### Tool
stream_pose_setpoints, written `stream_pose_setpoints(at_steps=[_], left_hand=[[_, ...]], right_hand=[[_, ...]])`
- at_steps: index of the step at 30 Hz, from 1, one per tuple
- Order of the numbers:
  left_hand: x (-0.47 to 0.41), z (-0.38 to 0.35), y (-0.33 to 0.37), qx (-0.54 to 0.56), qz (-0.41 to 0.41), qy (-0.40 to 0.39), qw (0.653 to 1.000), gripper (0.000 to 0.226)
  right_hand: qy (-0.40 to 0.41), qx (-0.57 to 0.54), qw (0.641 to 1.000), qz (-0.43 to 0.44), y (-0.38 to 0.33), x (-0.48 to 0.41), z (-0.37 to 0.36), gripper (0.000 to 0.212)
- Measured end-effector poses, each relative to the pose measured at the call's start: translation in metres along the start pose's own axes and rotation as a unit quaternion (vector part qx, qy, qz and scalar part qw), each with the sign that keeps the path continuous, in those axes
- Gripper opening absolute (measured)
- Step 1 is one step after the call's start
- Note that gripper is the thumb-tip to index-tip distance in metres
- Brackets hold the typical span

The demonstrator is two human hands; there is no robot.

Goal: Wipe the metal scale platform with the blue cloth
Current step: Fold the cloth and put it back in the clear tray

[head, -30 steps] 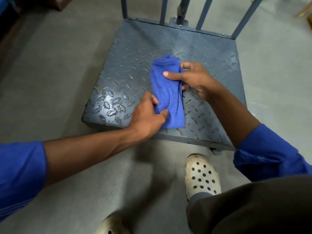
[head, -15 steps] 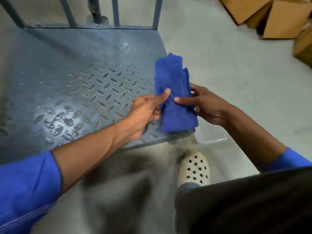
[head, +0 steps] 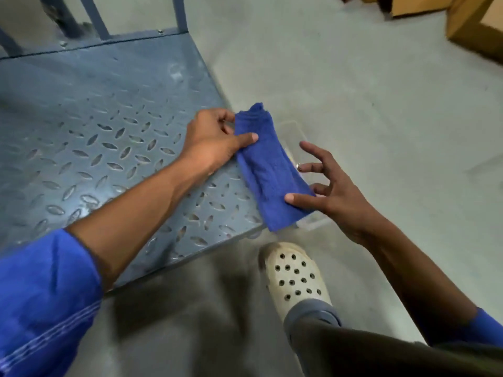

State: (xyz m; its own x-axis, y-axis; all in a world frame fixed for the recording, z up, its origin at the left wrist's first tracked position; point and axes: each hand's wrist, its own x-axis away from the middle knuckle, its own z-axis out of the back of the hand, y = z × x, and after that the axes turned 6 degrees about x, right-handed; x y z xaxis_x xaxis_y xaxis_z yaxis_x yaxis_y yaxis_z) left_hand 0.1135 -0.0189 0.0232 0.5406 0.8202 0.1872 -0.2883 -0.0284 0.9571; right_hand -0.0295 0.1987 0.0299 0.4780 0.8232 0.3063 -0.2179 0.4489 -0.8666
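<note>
Left grip (head: pixel 215 137), right grip (head: pixel 336 193) on blue cloth (head: pixel 268 170)

We see blue sleeves. The left sleeve (head: pixel 46 300) has pale stitched stripes along it; only the edge of the right sleeve (head: pixel 487 330) is in shot. Forearms are bare, as are left hand (head: pixel 215 137) and right hand (head: pixel 337 197). Dark trousers (head: pixel 381 357), grey cuff (head: pixel 313 317) at the ankle. We count one cream clog (head: pixel 295 276) with round holes and a grimy toe.

Blue cloth (head: pixel 268 170) along platform (head: pixel 109 118) edge
</note>
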Motion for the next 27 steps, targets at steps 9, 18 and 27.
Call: stream_pose_setpoints(at_steps=[9,18,27], left_hand=[[0.02,0.032,-0.035,-0.415,-0.291,0.044,0.861,0.059],[0.017,0.064,-0.03,-0.594,-0.482,-0.094,0.637,0.078],[-0.011,0.042,-0.004,-0.594,-0.481,-0.219,0.606,0.073]], right_hand=[[0.003,0.162,0.969,0.184,0.013,-0.001,-0.03,0.062],[0.018,0.33,0.88,0.34,0.025,0.01,-0.019,0.057],[0.051,0.45,0.774,0.443,0.031,0.023,-0.024,0.066]])
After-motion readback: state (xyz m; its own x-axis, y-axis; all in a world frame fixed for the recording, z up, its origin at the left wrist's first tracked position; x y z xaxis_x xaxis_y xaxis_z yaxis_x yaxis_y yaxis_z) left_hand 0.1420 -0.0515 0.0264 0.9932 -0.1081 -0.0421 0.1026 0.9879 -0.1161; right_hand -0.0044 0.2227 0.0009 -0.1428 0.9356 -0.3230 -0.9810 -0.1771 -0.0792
